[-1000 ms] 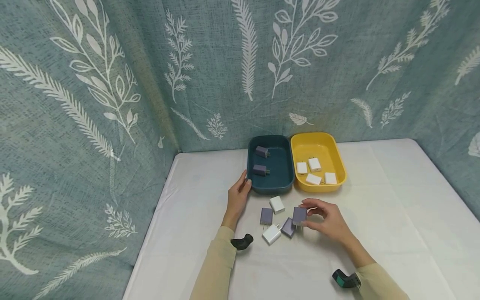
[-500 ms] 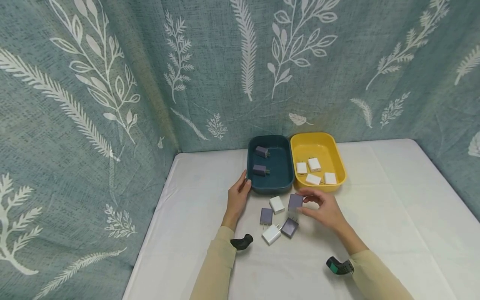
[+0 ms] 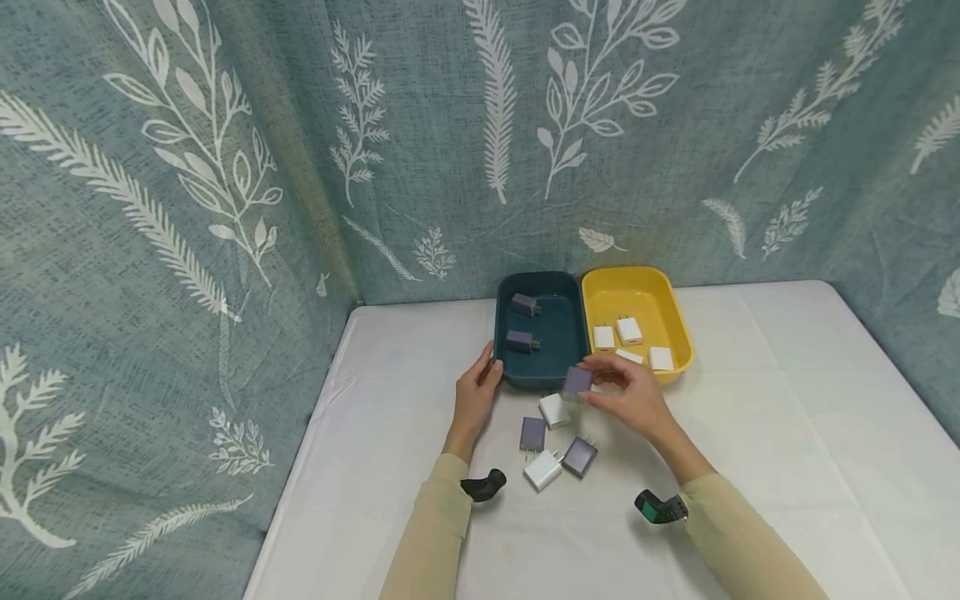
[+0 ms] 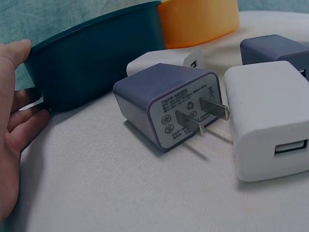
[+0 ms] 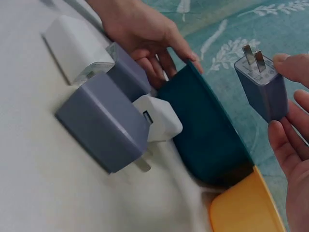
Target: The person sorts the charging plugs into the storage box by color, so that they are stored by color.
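My right hand [image 3: 632, 400] pinches a purple plug-in charger [image 3: 577, 383] between thumb and fingers, in the air by the front edge of the dark teal bin [image 3: 551, 379]. In the right wrist view, this charger's metal prongs point upward. At the bin's front left corner, my left hand [image 3: 474, 402] holds the wall, thumb and fingers against it. Two purple chargers [image 3: 520, 341] lie inside that bin. On the cloth in front are a white charger [image 3: 554, 411], a second white charger [image 3: 543, 470], a purple charger [image 3: 532, 433] and another purple charger [image 3: 580, 457].
A yellow bin [image 3: 633, 287] stands right against the teal one, with several white chargers [image 3: 629, 330] inside. A white cloth [image 3: 765, 400] covers the table. Behind and to the left hangs a green leaf-patterned curtain [image 3: 427, 125].
My right hand has carried the purple charger up and left, from the loose chargers to the teal bin's front edge. The left hand has stayed at the bin's corner.
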The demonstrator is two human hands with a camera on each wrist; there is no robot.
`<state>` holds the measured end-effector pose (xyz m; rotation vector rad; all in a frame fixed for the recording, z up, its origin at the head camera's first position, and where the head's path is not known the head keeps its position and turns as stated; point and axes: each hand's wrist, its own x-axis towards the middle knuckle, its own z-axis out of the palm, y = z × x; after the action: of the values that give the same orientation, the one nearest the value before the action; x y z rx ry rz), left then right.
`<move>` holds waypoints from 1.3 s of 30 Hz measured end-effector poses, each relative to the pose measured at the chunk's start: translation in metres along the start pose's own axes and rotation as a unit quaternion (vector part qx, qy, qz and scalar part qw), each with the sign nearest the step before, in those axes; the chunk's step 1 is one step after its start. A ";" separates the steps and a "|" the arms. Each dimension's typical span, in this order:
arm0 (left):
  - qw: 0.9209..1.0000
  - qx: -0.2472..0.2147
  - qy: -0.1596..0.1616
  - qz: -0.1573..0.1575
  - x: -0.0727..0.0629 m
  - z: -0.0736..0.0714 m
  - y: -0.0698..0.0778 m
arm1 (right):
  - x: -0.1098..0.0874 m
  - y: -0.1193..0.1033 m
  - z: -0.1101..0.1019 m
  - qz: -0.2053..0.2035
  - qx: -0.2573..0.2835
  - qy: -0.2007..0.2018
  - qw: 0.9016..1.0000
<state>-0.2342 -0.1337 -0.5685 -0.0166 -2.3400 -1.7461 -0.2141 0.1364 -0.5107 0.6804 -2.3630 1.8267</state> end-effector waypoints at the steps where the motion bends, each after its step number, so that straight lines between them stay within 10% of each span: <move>1: 1.000 0.000 0.000 0.002 0.000 0.000 0.000 | 0.002 0.000 0.001 0.006 -0.002 0.000 1.000; 14: 1.000 0.006 -0.002 0.013 -0.001 -0.001 0.001 | 0.027 -0.011 0.009 0.046 -0.024 0.015 0.999; 21: 1.000 -0.018 -0.013 0.017 -0.008 -0.006 0.024 | 0.040 -0.010 0.013 0.047 -0.019 0.021 0.999; 39: 1.000 0.006 -0.005 0.001 -0.001 -0.003 0.001 | 0.063 -0.022 0.021 0.052 -0.007 0.087 0.995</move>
<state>-0.2323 -0.1359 -0.5674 -0.0264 -2.3549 -1.7354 -0.2581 0.0934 -0.4761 0.3860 -2.3355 1.8253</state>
